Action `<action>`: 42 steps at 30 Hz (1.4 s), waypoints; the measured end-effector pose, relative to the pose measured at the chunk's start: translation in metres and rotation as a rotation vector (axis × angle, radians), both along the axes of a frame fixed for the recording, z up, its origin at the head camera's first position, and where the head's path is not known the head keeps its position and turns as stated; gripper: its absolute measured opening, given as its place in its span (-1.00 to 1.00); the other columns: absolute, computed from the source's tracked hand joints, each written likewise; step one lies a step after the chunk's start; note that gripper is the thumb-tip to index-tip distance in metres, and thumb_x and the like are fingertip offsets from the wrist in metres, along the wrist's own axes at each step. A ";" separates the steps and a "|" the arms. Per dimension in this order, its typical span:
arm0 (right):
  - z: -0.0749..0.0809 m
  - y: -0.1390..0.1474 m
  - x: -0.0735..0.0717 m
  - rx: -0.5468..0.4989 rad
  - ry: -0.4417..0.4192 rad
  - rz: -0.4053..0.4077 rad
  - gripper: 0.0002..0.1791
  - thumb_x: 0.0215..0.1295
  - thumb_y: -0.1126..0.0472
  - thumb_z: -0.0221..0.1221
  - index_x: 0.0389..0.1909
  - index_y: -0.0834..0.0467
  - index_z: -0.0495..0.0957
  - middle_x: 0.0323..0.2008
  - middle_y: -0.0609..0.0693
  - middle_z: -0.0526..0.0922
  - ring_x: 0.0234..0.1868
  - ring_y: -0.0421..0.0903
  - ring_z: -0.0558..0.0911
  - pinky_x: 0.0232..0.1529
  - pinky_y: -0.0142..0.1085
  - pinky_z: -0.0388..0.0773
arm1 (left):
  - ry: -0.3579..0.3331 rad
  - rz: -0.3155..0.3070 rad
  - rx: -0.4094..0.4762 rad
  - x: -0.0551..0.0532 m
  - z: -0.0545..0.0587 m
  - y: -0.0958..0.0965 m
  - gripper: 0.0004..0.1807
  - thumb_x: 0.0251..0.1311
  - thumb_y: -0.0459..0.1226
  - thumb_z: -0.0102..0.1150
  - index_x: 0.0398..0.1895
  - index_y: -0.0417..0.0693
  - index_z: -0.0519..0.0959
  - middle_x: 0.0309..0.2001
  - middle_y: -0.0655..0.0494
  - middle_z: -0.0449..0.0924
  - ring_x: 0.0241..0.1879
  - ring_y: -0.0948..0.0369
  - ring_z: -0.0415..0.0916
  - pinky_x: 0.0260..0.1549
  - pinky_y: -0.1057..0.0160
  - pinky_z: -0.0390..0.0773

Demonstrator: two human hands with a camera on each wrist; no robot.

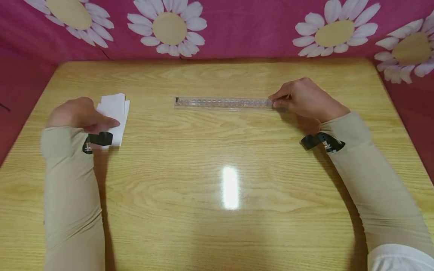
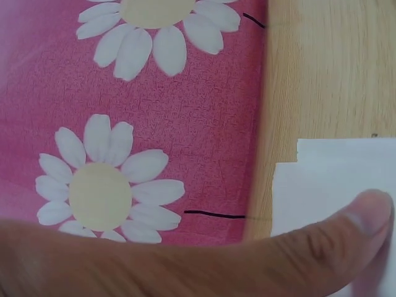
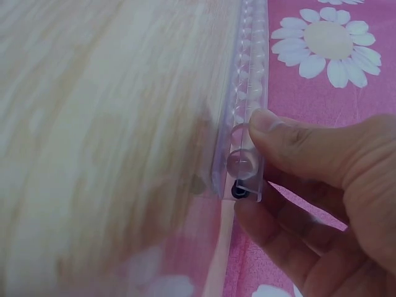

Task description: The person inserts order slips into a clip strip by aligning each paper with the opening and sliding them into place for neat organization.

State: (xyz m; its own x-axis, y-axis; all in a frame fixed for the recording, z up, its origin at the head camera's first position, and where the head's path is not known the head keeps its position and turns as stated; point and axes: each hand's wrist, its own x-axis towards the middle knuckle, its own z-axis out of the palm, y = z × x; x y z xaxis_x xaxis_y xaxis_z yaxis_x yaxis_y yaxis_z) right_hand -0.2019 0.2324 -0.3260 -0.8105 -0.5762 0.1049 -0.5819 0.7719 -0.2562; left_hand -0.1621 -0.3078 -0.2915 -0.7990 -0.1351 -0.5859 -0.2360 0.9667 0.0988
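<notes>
My right hand (image 1: 306,99) pinches the right end of a long clear plastic channel (image 1: 220,102), thumb on one side and fingers on the other. Through its walls the right wrist view shows a row of clear glass balls (image 3: 242,163), with a small black ring-like piece (image 3: 239,189) at the held end. At the left, my left hand (image 1: 79,114) holds a small stack of white paper sheets (image 1: 115,107) with uneven edges. Its thumb (image 2: 346,232) lies across the top sheet; the other fingers are mostly hidden.
Under everything is a wood-grain table (image 1: 190,162) with a bright light reflection in its middle. A pink cloth (image 1: 237,30) with large white daisies stands along the table's back and sides. Each wrist wears a black strap (image 1: 101,138).
</notes>
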 end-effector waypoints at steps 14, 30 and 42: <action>0.000 0.002 0.002 0.006 -0.023 -0.026 -0.76 0.18 0.26 0.34 -0.11 0.06 0.74 -0.26 0.03 0.79 -0.34 -0.14 0.63 -0.33 -0.32 0.50 | 0.024 0.009 0.039 -0.006 -0.001 -0.003 -0.36 -0.04 0.30 0.30 -0.83 0.04 0.32 -0.79 0.20 0.29 -0.66 0.21 0.34 -0.57 0.22 0.34; 0.002 0.000 0.002 0.017 -0.029 -0.027 -0.74 0.18 0.24 0.34 -0.09 0.07 0.73 -0.24 0.05 0.78 -0.38 -0.13 0.55 -0.35 -0.33 0.44 | 0.018 0.034 0.117 -0.002 -0.005 -0.009 -0.34 0.00 0.23 0.32 -0.41 -0.22 0.41 -0.63 0.09 0.37 -0.56 0.10 0.48 -0.55 0.15 0.48; 0.001 0.000 0.001 0.017 -0.024 -0.018 -0.76 0.19 0.27 0.33 -0.10 0.08 0.73 -0.24 0.05 0.78 -0.36 -0.13 0.58 -0.33 -0.30 0.46 | 0.047 0.003 0.128 -0.006 -0.003 -0.016 -0.23 0.14 0.03 0.27 0.21 -0.30 0.22 -0.11 -0.20 0.39 -0.14 -0.08 0.36 -0.45 0.18 0.52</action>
